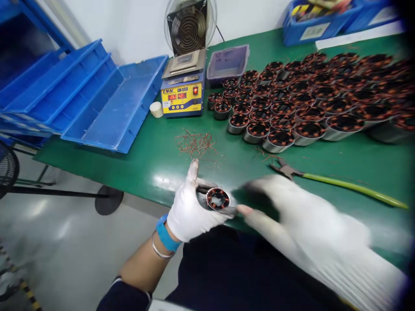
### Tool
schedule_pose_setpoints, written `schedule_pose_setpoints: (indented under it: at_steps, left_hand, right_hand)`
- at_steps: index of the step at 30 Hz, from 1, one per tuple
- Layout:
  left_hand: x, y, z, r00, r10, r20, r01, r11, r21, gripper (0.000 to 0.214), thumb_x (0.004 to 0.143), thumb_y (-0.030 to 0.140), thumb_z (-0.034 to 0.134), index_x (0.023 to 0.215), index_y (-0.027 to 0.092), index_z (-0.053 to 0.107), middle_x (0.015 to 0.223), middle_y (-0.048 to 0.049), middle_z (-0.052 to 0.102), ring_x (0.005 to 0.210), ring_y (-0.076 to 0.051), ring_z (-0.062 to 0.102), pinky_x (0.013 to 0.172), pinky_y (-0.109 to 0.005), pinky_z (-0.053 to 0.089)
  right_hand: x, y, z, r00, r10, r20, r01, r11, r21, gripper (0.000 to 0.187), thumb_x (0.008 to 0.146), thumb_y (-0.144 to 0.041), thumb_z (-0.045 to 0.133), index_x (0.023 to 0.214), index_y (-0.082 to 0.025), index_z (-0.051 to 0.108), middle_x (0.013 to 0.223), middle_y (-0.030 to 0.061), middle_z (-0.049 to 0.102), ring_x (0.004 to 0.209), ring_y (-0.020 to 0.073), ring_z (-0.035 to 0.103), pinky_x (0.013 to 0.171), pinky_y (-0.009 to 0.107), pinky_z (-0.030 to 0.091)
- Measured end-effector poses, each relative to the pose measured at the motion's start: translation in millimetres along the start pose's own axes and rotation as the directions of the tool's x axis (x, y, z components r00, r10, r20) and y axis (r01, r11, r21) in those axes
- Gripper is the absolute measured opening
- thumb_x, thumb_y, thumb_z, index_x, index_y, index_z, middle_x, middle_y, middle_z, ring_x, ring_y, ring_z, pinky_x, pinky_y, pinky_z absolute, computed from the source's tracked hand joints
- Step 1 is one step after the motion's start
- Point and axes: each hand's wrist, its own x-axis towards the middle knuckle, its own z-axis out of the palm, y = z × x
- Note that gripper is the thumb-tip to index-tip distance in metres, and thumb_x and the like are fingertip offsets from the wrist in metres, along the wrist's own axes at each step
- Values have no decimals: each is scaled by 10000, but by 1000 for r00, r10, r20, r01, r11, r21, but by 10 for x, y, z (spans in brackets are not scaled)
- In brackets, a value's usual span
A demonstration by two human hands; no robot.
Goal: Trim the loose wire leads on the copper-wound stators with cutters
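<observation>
My left hand, in a white glove, grips a round motor stator with copper windings at the near edge of the green table. My right hand, also gloved, is blurred by motion just right of the stator; one fingertip reaches toward it. Its other fingers are smeared. Green-handled cutting pliers lie on the table beyond my right hand.
Several rows of stators fill the right of the table. Copper wire clippings lie in the middle. A yellow-and-blue solder pot, a fan, a grey tray and blue bins stand at the back left.
</observation>
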Motion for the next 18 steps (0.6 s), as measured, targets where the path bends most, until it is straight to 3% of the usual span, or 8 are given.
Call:
schedule_pose_setpoints:
  at_steps: [2,4,9,12,15,18]
  left_hand:
    - [0,1,5,1000,13,-17,-13,1000,11,1194,744,437,856,1611,192,72,976,-57,743,832,-217,744,845,-378,620]
    - [-7,-15,15,999,31,-27,-31,999,29,1179,757,433,846,1612,186,73,978,-54,746,833,-211,745,852,-371,617]
    - [2,-59,4,996,88,4,-88,996,23,1207,734,443,863,1617,185,82,990,-58,752,852,-223,751,864,-383,618]
    - [35,-46,-53,995,93,42,-92,996,-17,1196,742,397,865,1618,183,78,1013,-62,758,868,-228,759,854,-382,627]
    - [69,-16,-111,991,69,118,-64,997,-49,1177,778,381,832,1619,172,36,1044,-71,764,921,-238,764,889,-395,626]
    - [92,9,-139,987,28,159,-26,1000,-17,1165,784,385,818,1619,163,35,1046,-74,769,976,-253,761,938,-407,614]
  right_hand:
    - [215,-182,34,995,-35,89,25,993,113,252,939,-443,499,876,-239,632,771,29,684,615,191,635,471,281,329]
    - [324,-206,75,985,-51,163,24,987,161,245,926,-365,459,782,-236,610,692,11,661,586,165,617,474,265,326]
    - [318,80,79,986,108,123,-97,991,-91,302,922,-401,451,718,-235,599,632,41,614,483,178,514,447,282,212]
    - [333,104,65,992,7,125,-9,1000,13,268,909,-469,528,880,-249,679,765,46,679,599,205,595,476,291,297]
    - [415,-44,105,989,-104,108,85,982,166,368,835,-494,651,1118,-262,691,976,38,726,781,220,669,542,294,399]
    - [533,-172,150,981,-119,151,79,966,246,207,906,-380,577,980,-243,714,916,17,724,795,177,672,625,277,445]
